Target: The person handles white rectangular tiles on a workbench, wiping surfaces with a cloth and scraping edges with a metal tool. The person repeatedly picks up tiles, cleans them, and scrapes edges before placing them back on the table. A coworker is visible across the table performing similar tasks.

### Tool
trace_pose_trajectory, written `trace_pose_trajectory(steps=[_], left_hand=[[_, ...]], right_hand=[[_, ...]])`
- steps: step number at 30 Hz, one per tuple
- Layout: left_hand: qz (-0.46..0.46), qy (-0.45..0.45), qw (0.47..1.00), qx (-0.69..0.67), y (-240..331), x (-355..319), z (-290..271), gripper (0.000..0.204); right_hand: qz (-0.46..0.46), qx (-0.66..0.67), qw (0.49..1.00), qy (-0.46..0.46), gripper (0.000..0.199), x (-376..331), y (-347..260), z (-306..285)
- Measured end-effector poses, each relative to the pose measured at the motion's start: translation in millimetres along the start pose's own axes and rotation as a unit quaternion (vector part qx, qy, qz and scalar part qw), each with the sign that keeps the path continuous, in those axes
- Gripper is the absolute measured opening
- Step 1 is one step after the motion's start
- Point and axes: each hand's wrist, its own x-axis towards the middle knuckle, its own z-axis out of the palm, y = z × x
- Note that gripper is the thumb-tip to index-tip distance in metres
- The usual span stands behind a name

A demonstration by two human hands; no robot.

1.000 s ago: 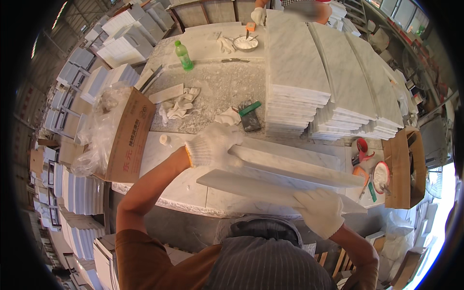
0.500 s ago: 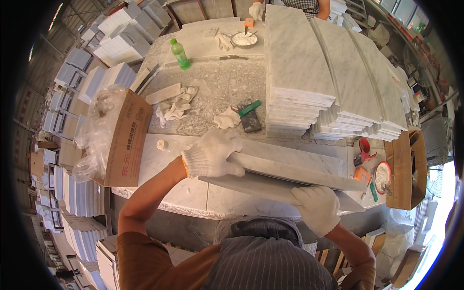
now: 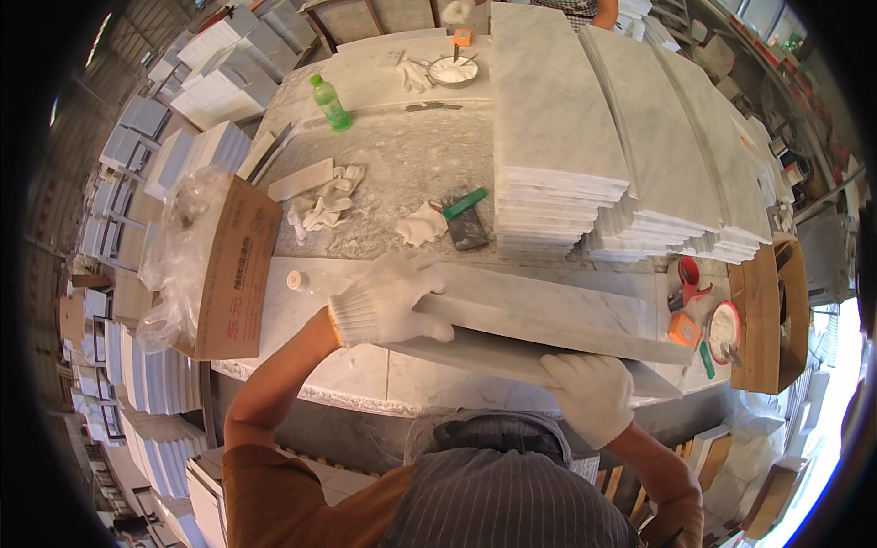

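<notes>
— What takes up the most room?
— The worktable (image 3: 347,376), with stacked marble slabs (image 3: 566,100) along its far right.
— And the two strips?
— Over the table's near part. The rear strip (image 3: 585,335) and the front strip (image 3: 493,357) both run lengthwise left to right, their right ends angled slightly toward the body, a dark gap between them.
— The hands?
— Gloved. The left hand (image 3: 391,300) pinches the rear strip's left end, thumb parted from the fingers. The right hand (image 3: 594,395) bends its fingers, close together, over the front strip's upper edge.
— Its thumb?
— I cannot tell.
</notes>
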Motion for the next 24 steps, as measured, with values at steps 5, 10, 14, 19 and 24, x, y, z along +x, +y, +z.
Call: trace_pose_trajectory(steps=[5, 10, 14, 19, 24], left_hand=[[0.050, -0.057, 0.988, 0.138, 36.4, -0.4, -3.5, 0.081], [0.015, -0.022, 0.981, 0.193, 33.3, -5.5, 21.4, 0.085], [0.017, 0.027, 0.986, 0.161, 25.4, -4.3, 31.4, 0.076], [0.024, 0.057, 0.990, 0.129, 26.1, -1.1, 32.0, 0.070], [0.035, 0.083, 0.988, 0.126, 23.6, -5.3, 39.1, 0.075]], right_hand=[[-0.010, 0.006, 0.999, 0.033, 0.030, 0.1, 1.0, -2.9], [-0.113, 0.022, 0.976, 0.185, 0.023, 9.9, 3.2, -22.1], [-0.102, 0.012, 0.966, 0.236, 0.030, 0.6, 10.7, -27.0], [0.219, -0.040, 0.919, 0.324, 0.046, -84.9, 41.0, -14.6], [0.337, 0.163, 0.833, 0.407, 0.053, -116.4, 96.7, 6.5]])
